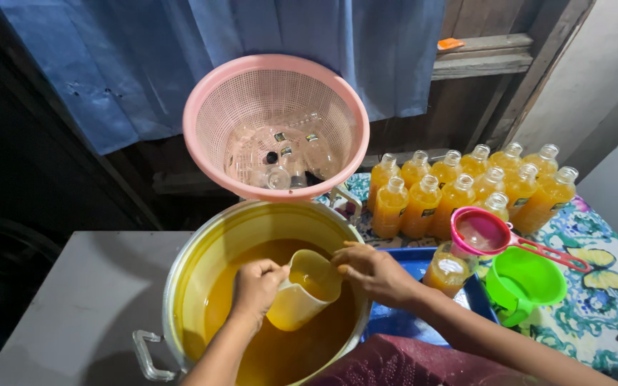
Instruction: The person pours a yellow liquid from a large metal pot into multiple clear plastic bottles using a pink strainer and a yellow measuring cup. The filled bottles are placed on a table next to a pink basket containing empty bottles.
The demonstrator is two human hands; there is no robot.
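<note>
Dipping low inside a large round metal pot (180, 286) of orange-yellow liquid (280, 354), a pale yellow plastic jug (303, 297) sits tilted, its body partly sunk and its mouth just above the surface with some liquid inside. The left hand (255, 286) is curled tight round the jug's handle side, fingers wrapped and pressed together. The right hand (375, 273) rests at the jug's far rim, fingertips pinched on the lip, right by the pot's edge. There is little spare room between jug and pot wall on that side; the left half of the pot is open liquid.

The pot stands on a plain grey surface (73, 300), with a metal handle (144, 357) sticking out at the lower left. Just behind it, a pink plastic mesh basket (205, 107) holding empty clear bottles (280, 161) leans close over the rim. To the right, a blue tray (402, 322) touches the pot and holds one filled bottle topped by a pink strainer with a red handle (484, 232), and a bright green plastic funnel (527, 279) lies beside it. Rows of filled orange bottles (466, 189) crowd the butterfly-patterned cloth (602, 286) beyond.
</note>
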